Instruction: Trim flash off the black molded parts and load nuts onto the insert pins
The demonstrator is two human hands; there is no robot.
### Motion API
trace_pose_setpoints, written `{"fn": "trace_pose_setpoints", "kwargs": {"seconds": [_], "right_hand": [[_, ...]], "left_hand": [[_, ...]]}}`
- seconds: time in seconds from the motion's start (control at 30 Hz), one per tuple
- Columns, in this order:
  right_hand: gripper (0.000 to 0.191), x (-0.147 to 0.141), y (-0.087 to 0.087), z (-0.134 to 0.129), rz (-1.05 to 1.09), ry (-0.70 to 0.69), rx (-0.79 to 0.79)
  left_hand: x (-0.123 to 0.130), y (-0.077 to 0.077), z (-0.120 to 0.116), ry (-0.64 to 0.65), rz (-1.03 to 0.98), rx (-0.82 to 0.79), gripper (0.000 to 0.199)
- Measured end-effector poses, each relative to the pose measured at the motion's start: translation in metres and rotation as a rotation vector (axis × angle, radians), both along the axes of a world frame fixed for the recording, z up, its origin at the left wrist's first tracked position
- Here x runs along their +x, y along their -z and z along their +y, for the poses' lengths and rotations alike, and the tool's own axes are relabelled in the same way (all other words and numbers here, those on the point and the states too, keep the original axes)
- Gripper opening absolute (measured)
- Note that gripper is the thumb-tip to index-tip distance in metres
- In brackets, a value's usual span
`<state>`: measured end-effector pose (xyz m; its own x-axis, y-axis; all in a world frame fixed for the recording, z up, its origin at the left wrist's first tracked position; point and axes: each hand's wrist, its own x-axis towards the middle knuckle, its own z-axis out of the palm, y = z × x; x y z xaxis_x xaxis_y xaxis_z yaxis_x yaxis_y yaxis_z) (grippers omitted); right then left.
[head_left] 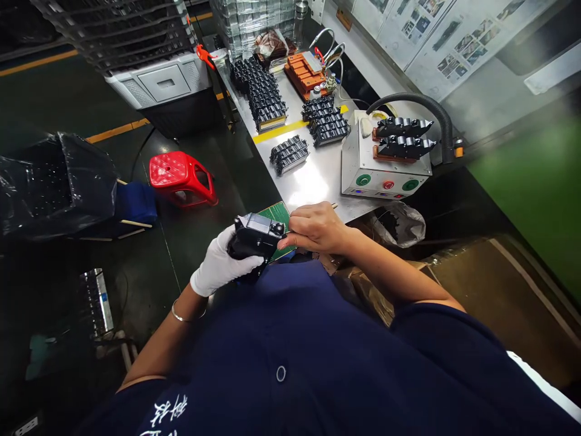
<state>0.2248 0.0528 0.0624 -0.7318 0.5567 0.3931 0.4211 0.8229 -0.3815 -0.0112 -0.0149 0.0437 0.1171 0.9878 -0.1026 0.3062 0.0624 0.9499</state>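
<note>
Black housing in hand, above the near end of a workbench. At left, the white-gloved left hand [220, 263] is partly closed round the left side of the black housing [258, 235], thumb along its near face. At right, the bare right hand [318, 227] has its fingers curled into a nearly closed pinch at the housing's right end; what lies between the fingertips cannot be told. The housing, glossy on top, is held off the surface, over a green board [276, 213]. It appears stiff and fairly light, somewhat slippery on its smooth faces, its small end projections probably the most fragile part; the broad sides offer the safest hold. Surroundings, left to right: a black plastic bag [91, 169] and a red stool [181, 175] on the dark floor [157, 242]; the smooth, reflective metal bench [308, 178], marked with yellow tape [263, 135] and bearing rows of black parts [258, 88]; an orange fixture [305, 72]; and a white control box [385, 175] with round buttons, beside printed sheets [476, 42] posted on the panel behind.
</note>
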Motion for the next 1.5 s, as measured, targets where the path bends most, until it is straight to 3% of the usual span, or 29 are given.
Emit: {"fn": "trace_pose_setpoints", "kwargs": {"seconds": [0.33,0.5,0.8,0.9,1.0,1.17,1.3,1.5], "right_hand": [[0.062,0.001,0.002,0.0,0.189,-0.03,0.29],[0.065,0.002,0.003,-0.002,0.13,-0.033,0.347],[0.065,-0.002,0.007,-0.006,0.074,0.043,0.256],[0.062,-0.003,0.002,-0.007,0.039,0.131,0.217],[0.061,-0.002,-0.002,-0.008,-0.025,0.115,0.175],[0.062,0.003,-0.002,-0.01,-0.05,0.064,0.078],[0.057,0.006,-0.004,-0.013,0.005,0.095,-0.024],[0.051,0.003,-0.002,-0.014,-0.032,0.086,-0.048]], "left_hand": [[0.0,0.011,0.003,0.115,-0.003,0.051,0.066],[0.002,0.016,0.001,0.132,-0.033,0.009,0.064],[0.009,0.016,-0.001,-0.003,-0.133,-0.089,0.06],[0.011,0.015,-0.006,-0.173,-0.029,-0.02,0.06],[0.008,0.019,-0.012,-0.276,0.129,0.134,0.06],[-0.001,0.021,-0.017,-0.255,0.231,0.306,0.051],[-0.008,0.014,-0.019,-0.15,0.316,0.407,0.042],[-0.014,0.012,-0.022,-0.047,0.355,0.511,0.04]]}}
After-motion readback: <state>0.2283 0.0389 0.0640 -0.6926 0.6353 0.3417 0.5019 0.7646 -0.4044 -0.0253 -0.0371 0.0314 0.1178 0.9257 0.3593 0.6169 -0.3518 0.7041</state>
